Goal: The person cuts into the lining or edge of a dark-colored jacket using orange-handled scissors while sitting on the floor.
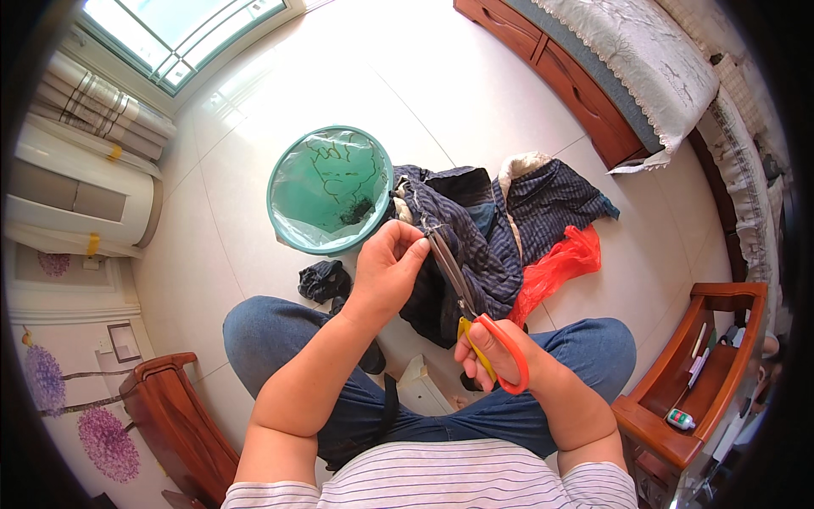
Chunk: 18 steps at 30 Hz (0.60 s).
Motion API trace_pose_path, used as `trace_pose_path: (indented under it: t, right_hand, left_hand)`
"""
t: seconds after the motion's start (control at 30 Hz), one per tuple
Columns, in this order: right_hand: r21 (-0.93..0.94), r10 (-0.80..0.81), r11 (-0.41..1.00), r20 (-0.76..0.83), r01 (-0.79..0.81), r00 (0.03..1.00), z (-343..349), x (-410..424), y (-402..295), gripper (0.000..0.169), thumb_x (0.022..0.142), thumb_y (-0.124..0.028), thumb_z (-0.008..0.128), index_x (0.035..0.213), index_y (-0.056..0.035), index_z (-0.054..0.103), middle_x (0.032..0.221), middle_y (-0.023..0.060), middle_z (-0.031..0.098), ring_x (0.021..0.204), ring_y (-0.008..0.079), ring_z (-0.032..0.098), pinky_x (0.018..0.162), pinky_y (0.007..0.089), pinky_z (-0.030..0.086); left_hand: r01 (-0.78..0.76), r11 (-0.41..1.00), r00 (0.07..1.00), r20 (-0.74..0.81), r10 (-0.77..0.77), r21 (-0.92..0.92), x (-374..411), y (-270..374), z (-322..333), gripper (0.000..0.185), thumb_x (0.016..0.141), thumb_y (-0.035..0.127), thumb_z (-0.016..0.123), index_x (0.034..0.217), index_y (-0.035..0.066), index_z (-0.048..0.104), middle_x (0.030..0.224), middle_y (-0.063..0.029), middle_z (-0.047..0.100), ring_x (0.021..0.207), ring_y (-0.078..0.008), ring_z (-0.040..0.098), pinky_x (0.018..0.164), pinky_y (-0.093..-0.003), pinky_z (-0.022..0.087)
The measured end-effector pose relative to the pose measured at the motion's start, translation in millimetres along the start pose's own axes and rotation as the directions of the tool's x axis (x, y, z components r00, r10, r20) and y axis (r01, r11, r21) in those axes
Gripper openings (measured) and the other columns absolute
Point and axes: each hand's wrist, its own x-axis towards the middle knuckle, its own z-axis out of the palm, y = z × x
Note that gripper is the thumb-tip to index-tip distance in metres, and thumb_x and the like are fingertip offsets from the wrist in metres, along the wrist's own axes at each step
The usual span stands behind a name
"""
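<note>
My right hand grips a pair of scissors with red and yellow handles. The blades point up and away, their tips at the edge of a dark blue checked cloth garment with cream trim. Between thumb and forefinger, my left hand pinches the garment's edge right beside the blade tips. The rest of the garment spreads over the floor past my knees. Touching it on the left stands a green bin with a clear liner and dark scraps inside.
A red plastic bag lies partly under the garment. A dark cloth bundle rests on the tiles below the bin. To the right stands a wooden cabinet with an open drawer; a wooden drawer bench is at the far right.
</note>
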Motion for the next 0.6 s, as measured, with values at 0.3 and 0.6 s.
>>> trace_pose_path:
  t: [0.3, 0.6]
  right_hand:
    - [0.039, -0.010, 0.999, -0.022, 0.010, 1.000, 3, 1, -6, 0.043, 0.089, -0.043, 0.053, 0.079, -0.0013, 0.055, 0.059, 0.0046, 0.056, 0.037, 0.0087, 0.048, 0.034, 0.0199, 0.036]
    - [-0.293, -0.449, 0.892, -0.468, 0.346, 0.761, -4, 21, 16, 0.042, 0.068, -0.021, 0.081, 0.094, -0.0007, 0.057, 0.072, -0.0033, 0.053, 0.066, 0.0040, 0.045, 0.060, 0.0189, 0.041]
  left_hand:
    - [-0.013, 1.000, 1.000, -0.003, 0.013, 0.002, -3, 0, 2, 0.006, 0.088, 0.008, 0.056, 0.086, 0.004, 0.052, 0.072, 0.0044, 0.050, 0.065, -0.0022, 0.045, 0.059, -0.0170, 0.037]
    - [-0.022, 0.999, 0.994, 0.108, 0.026, -0.038, -36, -25, 10, 0.006, 0.084, 0.002, 0.057, 0.083, 0.004, 0.052, 0.071, 0.0044, 0.049, 0.064, -0.0014, 0.045, 0.057, -0.0173, 0.037]
